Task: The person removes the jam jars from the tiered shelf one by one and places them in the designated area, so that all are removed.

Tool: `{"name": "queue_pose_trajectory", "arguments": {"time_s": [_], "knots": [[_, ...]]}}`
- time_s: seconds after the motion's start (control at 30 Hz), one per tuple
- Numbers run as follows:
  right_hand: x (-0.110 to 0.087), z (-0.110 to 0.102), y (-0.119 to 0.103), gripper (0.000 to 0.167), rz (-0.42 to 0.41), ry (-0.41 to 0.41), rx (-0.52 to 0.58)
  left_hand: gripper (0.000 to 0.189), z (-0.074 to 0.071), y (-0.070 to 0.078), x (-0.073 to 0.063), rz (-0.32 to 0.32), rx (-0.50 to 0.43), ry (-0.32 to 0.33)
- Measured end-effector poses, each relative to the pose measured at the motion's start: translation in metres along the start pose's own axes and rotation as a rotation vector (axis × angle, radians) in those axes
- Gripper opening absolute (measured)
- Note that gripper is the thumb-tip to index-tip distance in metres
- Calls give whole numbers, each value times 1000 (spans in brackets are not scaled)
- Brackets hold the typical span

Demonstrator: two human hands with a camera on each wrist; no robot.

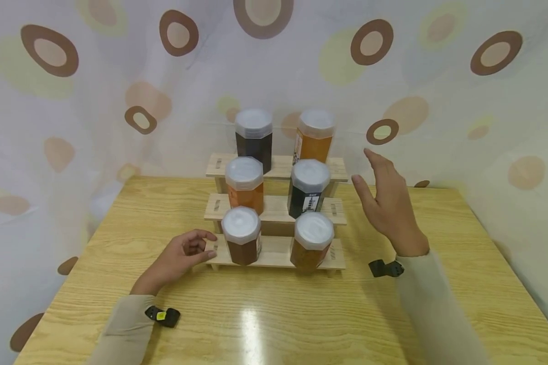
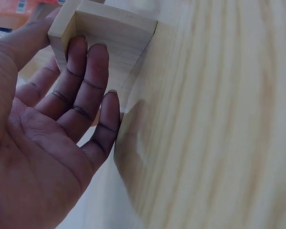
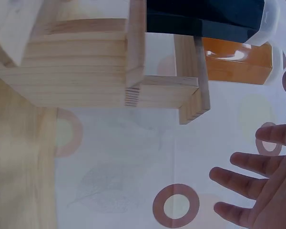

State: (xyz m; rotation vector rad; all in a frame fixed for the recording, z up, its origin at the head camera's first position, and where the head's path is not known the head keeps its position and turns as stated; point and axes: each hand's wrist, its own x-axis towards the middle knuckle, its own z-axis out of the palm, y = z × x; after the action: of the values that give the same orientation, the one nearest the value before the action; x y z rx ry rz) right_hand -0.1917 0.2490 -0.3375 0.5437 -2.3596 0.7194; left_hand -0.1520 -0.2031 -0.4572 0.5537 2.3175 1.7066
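We have: one three-tier wooden rack (image 1: 274,251) on the table (image 1: 210,339); six lidded jars (image 1: 245,185), two per tier; our left hand (image 1: 175,261), curled round its lowest left end; our right hand (image 1: 388,203), spread wide, apart, rightward.

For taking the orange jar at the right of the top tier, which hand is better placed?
Probably the right hand: it is raised, holding nothing, beside the stand's right side, closer to that orange jar. The left hand is down at the bottom tier's left end.
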Motion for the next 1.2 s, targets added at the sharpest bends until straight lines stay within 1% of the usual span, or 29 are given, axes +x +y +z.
{"name": "queue_pose_trajectory", "arguments": {"time_s": [0.07,0.13,0.27,0.37,0.5,0.67,0.83,1.0,1.2], "knots": [[5,0,-1,61,-3,-18,-1,31,0,-1,0,-2,-7,2],[10,0,-2,61,-18,-27,-27,31,0,-1,-1,-5,-10,3],[19,1,-4,62,-76,-23,-90,32,0,-1,-2,-17,-12,3],[28,1,-6,62,-91,-36,-94,32,0,0,-2,-23,-9,4],[41,2,-10,65,-51,-94,-54,32,0,1,-2,-24,-3,5],[58,9,-14,72,-6,-174,-9,31,-2,-1,-2,-9,-2,9],[70,16,-16,80,-10,-191,3,31,-1,-3,-2,-4,-16,8],[79,17,-18,83,-48,-187,6,31,0,-2,-1,-13,-12,8],[92,18,-25,79,-125,-190,-30,31,-1,-2,1,-2,-4,7]]}}
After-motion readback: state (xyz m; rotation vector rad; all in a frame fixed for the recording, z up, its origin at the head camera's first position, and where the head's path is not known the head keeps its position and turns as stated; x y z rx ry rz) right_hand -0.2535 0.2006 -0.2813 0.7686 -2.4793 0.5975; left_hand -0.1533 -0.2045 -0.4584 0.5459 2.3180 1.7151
